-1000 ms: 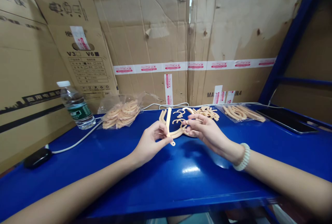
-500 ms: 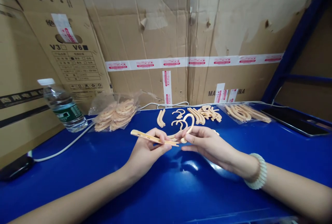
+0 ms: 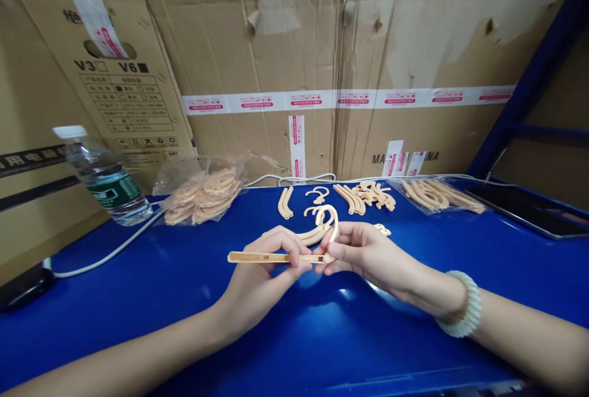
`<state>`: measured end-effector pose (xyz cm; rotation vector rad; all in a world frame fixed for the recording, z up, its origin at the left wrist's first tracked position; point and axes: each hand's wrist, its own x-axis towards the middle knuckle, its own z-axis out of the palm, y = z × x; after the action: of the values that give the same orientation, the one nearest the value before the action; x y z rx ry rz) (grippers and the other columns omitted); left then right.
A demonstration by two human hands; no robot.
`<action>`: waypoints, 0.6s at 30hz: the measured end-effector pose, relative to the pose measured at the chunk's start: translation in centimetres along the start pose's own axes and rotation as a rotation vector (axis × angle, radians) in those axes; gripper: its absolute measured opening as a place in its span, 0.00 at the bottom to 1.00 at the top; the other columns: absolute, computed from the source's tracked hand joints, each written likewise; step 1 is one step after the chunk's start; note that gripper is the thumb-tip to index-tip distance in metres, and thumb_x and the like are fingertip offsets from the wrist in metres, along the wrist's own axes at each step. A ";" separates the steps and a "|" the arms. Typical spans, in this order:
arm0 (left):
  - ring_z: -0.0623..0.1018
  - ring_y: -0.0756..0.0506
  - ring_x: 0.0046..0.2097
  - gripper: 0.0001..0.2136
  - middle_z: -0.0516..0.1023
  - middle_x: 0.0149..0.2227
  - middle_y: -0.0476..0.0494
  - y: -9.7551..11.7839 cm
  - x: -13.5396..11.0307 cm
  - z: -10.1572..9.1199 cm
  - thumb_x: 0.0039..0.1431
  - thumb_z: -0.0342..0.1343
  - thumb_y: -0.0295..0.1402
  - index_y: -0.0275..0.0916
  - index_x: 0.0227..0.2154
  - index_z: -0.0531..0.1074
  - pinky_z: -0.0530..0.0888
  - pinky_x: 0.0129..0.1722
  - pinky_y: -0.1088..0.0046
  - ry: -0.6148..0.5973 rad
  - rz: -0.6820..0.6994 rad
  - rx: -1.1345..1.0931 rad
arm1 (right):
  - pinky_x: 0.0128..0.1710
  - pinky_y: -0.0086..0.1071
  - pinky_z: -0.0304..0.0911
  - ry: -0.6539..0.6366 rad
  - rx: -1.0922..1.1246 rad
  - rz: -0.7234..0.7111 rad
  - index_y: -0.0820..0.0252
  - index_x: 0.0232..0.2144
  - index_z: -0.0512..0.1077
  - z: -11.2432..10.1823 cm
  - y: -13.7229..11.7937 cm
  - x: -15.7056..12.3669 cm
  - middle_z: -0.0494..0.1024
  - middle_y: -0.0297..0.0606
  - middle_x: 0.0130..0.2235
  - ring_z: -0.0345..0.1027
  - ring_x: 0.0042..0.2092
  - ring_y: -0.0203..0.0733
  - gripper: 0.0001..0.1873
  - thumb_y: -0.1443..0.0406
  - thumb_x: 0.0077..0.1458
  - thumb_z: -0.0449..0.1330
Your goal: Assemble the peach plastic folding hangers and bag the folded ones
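My left hand (image 3: 264, 277) pinches a slim cream plastic hanger arm (image 3: 260, 258) with a hollow channel along it, lying almost level. A curved cream hanger hook (image 3: 335, 225) is gripped between the thumb and fingers of my right hand (image 3: 363, 253), its bend upward. The hook's knobbed lower end touches the right end of the hanger arm, but whether it sits inside the channel I cannot tell. Just behind my hands, more hooks (image 3: 319, 194) and a curved piece (image 3: 313, 237) lie on the blue table (image 3: 257, 348).
Farther back are loose hanger arms (image 3: 285, 202), a pile of small cream parts (image 3: 375, 194), and bagged parts at left (image 3: 202, 196) and right (image 3: 437, 196). A water bottle (image 3: 105, 179) stands left, a dark tablet (image 3: 529, 210) lies right. Cardboard (image 3: 257, 53) walls the back.
The hook's lower end and the hanger arm's right end have come together from slightly apart. The arm has turned from slanting to nearly level. The camera view has shifted a little.
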<state>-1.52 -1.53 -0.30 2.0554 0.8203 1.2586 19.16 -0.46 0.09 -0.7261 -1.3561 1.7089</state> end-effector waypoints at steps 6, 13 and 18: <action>0.77 0.47 0.37 0.09 0.75 0.31 0.50 0.1 -0.2 0.1 0.59 0.58 0.25 0.39 0.24 0.67 0.69 0.42 0.68 0.006 0.007 0.025 | 0.33 0.27 0.71 0.032 -0.064 -0.102 0.63 0.28 0.69 0.5 0.4 0.0 0.78 0.35 0.28 0.76 0.30 0.35 0.18 0.58 0.47 0.72; 0.77 0.45 0.38 0.11 0.75 0.31 0.48 -0.1 -0.2 0.4 0.59 0.58 0.27 0.40 0.23 0.65 0.70 0.43 0.68 0.002 -0.091 -0.027 | 0.33 0.32 0.71 0.057 -0.150 -0.148 0.61 0.28 0.69 0.7 0.7 0.0 0.78 0.35 0.27 0.76 0.31 0.40 0.16 0.56 0.49 0.70; 0.76 0.45 0.38 0.10 0.74 0.31 0.48 -0.2 -0.5 0.6 0.59 0.58 0.28 0.40 0.24 0.66 0.71 0.41 0.68 -0.004 -0.125 -0.064 | 0.31 0.31 0.70 0.091 -0.174 -0.194 0.60 0.27 0.69 1.0 0.8 -0.1 0.77 0.34 0.25 0.74 0.28 0.38 0.15 0.57 0.49 0.69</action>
<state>-1.22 -1.89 -0.92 1.9256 0.8808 1.1965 18.22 -1.13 -0.49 -0.7344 -1.4736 1.4028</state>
